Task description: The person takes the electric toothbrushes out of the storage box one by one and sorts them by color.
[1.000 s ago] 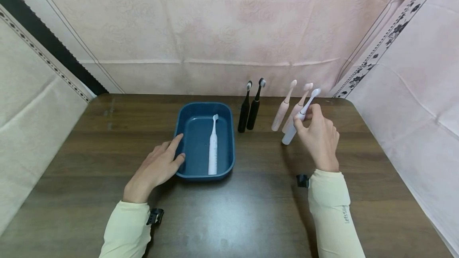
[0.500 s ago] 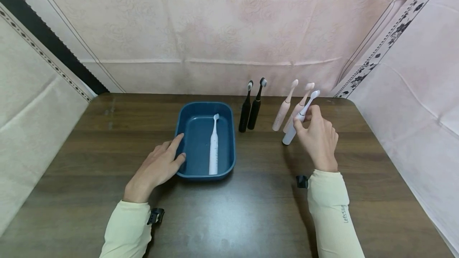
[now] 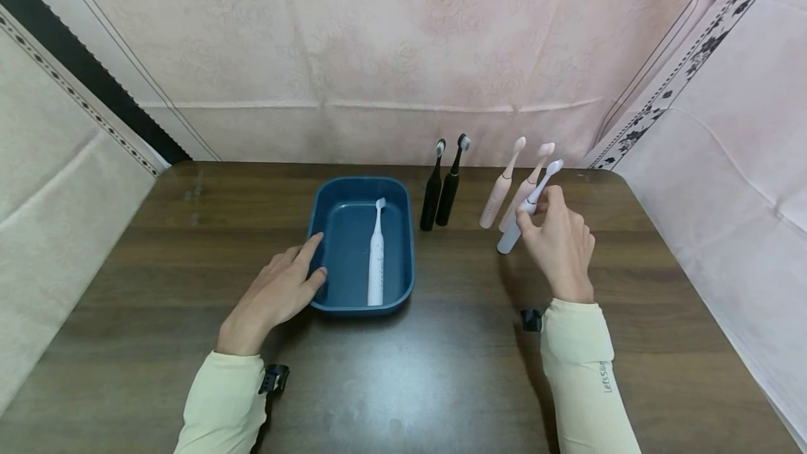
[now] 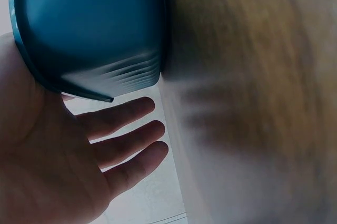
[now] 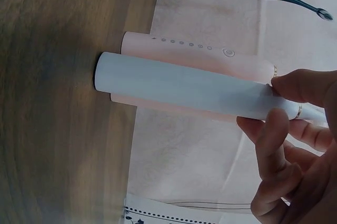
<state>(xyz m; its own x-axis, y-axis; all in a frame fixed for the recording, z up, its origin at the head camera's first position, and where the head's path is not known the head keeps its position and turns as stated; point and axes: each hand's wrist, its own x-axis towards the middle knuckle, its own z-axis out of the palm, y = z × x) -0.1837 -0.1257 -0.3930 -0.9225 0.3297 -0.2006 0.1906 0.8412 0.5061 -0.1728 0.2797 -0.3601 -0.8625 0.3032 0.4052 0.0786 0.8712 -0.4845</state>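
Observation:
My right hand (image 3: 557, 251) pinches a pale bluish-white electric toothbrush (image 5: 179, 84) high on its handle, between thumb and fingers. The toothbrush is upright; whether its base touches the table is hard to tell. Close behind it stand two pink electric toothbrushes (image 3: 496, 200), one partly covered by it. On the left, my left hand (image 3: 274, 296) rests on the left rim of a blue tray (image 3: 406, 279), thumb and index finger at the rim. Its other fingers (image 4: 131, 145) stretch out straight beside the tray's outer wall. A white electric toothbrush (image 3: 375, 265) lies lengthwise in the tray.
Two black electric toothbrushes (image 3: 448, 195) stand upright between the tray and the pink pair. A wooden table (image 3: 466, 370) carries everything. Pale patterned cloth (image 3: 403, 54) hangs behind its far edge and along both sides.
Both hands keep nearly the same places and holds. The whole scene shifts only slightly in the head view, and no toothbrush visibly moves relative to the others.

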